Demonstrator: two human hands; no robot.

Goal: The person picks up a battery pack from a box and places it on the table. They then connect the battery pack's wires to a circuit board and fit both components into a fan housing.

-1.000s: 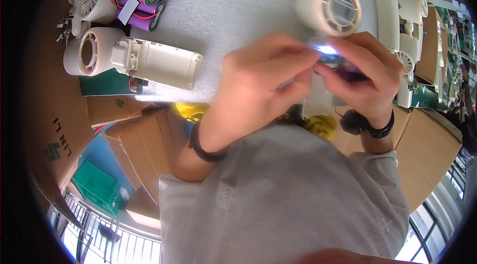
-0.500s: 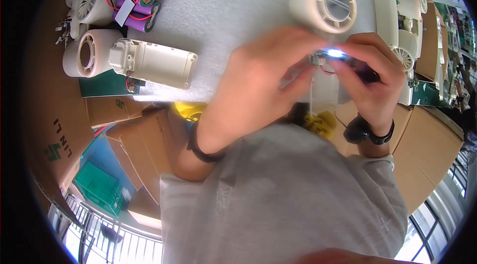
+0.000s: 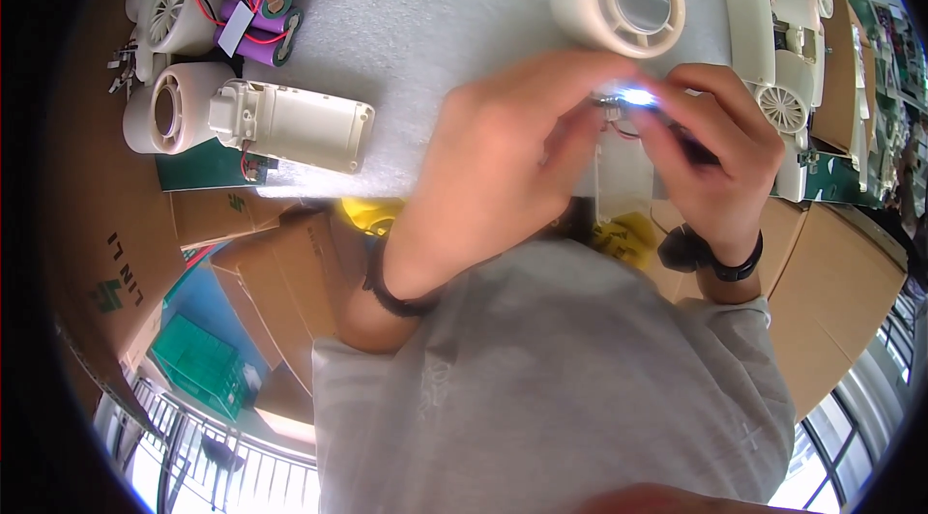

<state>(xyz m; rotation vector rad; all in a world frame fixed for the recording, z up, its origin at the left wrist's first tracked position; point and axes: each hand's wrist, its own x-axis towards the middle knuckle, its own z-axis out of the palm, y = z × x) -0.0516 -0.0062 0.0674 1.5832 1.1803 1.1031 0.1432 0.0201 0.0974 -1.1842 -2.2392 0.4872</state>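
Observation:
A small circuit board (image 3: pixel 611 108) with a bright white-blue light shining on it is pinched between my hands, thin wires hanging beneath. My left hand (image 3: pixel 503 132) is closed at the board's left end, thumb and forefinger together. My right hand (image 3: pixel 720 146) grips the lit end with fingertips; a dark part shows inside its curl, too shadowed to name. Just beyond the fingers lies a cream handheld fan's round head (image 3: pixel 585 6). Its pale open handle shell (image 3: pixel 624 176) extends toward me below the hands, partly hidden by them.
At left lies another cream fan (image 3: pixel 309 127) with an open handle, near purple battery cells (image 3: pixel 256 48) with red wires. More fan housings (image 3: pixel 749 26) line the right side beside a cardboard box (image 3: pixel 839 79). Cartons (image 3: pixel 290 272) and a green crate (image 3: pixel 198 359) stand below the table edge.
Both hands and the lit board have shifted slightly left. The fan beyond them appears a little higher and further left. The pinch on the board looks unchanged.

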